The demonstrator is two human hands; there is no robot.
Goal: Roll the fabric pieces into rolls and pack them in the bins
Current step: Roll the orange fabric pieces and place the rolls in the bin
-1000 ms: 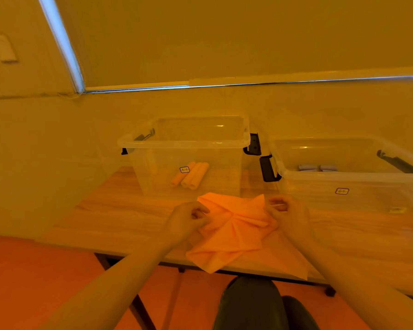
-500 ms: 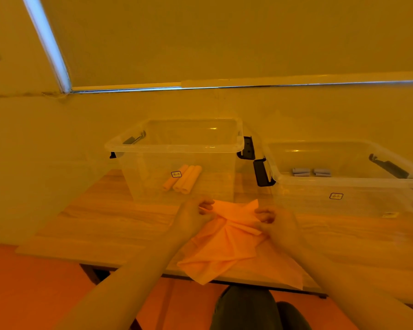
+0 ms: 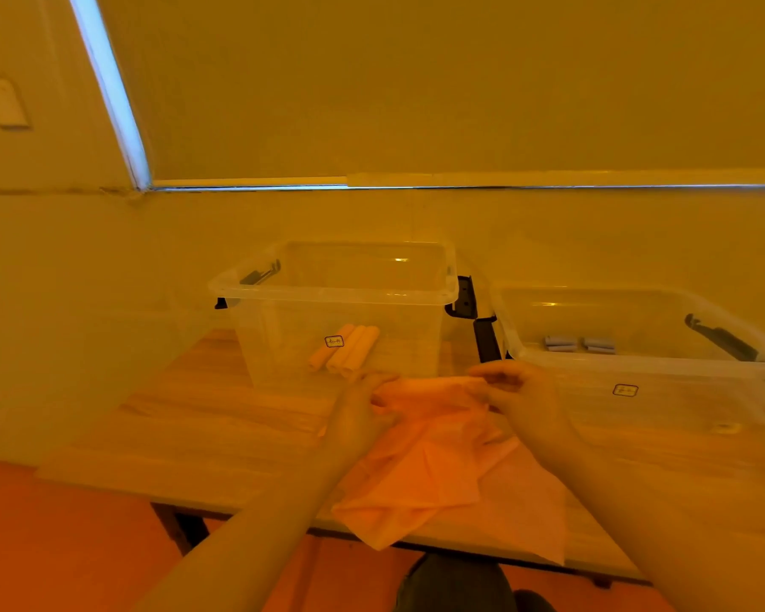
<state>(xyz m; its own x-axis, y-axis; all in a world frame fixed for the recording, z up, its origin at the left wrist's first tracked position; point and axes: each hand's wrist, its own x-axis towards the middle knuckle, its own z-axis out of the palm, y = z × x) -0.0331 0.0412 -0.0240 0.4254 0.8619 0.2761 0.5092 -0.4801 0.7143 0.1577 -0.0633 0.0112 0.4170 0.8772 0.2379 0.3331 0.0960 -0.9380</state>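
Note:
An orange fabric piece [image 3: 420, 470] lies crumpled on the wooden table [image 3: 221, 417], its lower edge hanging over the near side. My left hand [image 3: 358, 413] pinches its upper left corner and my right hand [image 3: 522, 399] pinches its upper right corner, lifting that edge a little. Behind them stands a clear bin [image 3: 283, 302] holding three orange rolls [image 3: 345, 351]. To the right is a second clear bin [image 3: 663, 368] with two grey-blue rolls [image 3: 579, 344] inside.
Both bins have black latch handles [image 3: 464, 298] and stand close to the wall. A white switch plate [image 3: 3, 103] is on the wall at far left. My knee [image 3: 456, 585] shows below the table's front edge.
Both hands have moved the fabric's top edge up and away from me, closer to the bins, stretching it between the two pinched corners. The camera view has also shifted slightly.

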